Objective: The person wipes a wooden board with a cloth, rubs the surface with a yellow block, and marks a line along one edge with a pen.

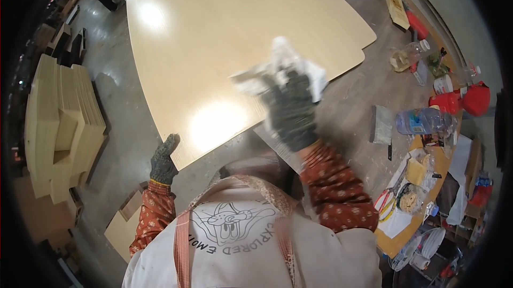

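Note:
A large pale wood panel [230, 36] with a curved left side and a notch at its right corner lies in front of me. My left hand [164, 160], in a dark grey knit glove, grips the near left corner, thumb on top and fingers beyond the edge. A crumpled white cloth [283, 55] bunches under and ahead of my right hand [291, 109], which wears a matching glove and is partly smeared by motion. Hand and cloth are over the panel's near right edge.
The panel rests on a brown worktable [347, 101]. Along the right stand a bottle [419, 121], a jar [409, 55], red items and a scraper blade [381, 125]. Scissors [386, 202] lie on paper nearer me. Stacked wood pieces [64, 127] stand on the floor at left.

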A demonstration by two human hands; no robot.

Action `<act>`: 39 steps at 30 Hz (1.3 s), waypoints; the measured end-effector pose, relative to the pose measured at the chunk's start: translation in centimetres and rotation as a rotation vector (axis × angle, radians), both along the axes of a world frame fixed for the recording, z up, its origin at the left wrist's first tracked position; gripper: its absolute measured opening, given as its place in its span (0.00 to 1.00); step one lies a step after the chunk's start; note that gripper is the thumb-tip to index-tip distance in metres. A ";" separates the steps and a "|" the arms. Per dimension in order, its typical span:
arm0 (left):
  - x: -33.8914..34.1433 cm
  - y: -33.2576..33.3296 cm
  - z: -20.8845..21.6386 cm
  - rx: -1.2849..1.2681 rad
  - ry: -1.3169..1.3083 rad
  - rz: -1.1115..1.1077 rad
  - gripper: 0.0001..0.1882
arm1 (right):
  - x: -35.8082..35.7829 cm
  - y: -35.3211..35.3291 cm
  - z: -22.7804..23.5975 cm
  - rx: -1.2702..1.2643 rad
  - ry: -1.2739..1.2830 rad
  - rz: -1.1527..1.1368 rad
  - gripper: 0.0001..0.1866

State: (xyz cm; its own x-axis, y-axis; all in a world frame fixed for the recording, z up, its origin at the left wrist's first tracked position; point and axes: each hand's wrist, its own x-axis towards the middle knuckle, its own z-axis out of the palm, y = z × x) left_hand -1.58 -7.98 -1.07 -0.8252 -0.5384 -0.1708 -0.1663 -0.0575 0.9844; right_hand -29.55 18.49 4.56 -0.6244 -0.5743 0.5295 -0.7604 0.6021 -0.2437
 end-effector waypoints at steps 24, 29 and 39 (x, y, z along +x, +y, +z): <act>-1.5 0.4 -0.7 0.023 -0.023 0.233 0.20 | -13.4 8.9 -2.5 0.026 0.252 -0.316 0.16; -2.2 1.0 2.0 0.139 -0.196 0.149 0.26 | -0.8 -0.1 -2.2 0.109 0.142 -0.160 0.20; -2.4 1.7 3.8 -1.214 -0.047 -0.329 0.27 | 2.9 -1.2 -0.5 0.105 0.096 0.027 0.19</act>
State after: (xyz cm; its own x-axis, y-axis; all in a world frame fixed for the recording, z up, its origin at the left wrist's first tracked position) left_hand -3.95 -6.24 2.78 -0.9565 -0.1390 0.2563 -0.0371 0.9299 0.3661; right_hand -26.67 17.26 4.06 -0.5570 -0.6457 0.5223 -0.7936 0.5992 -0.1056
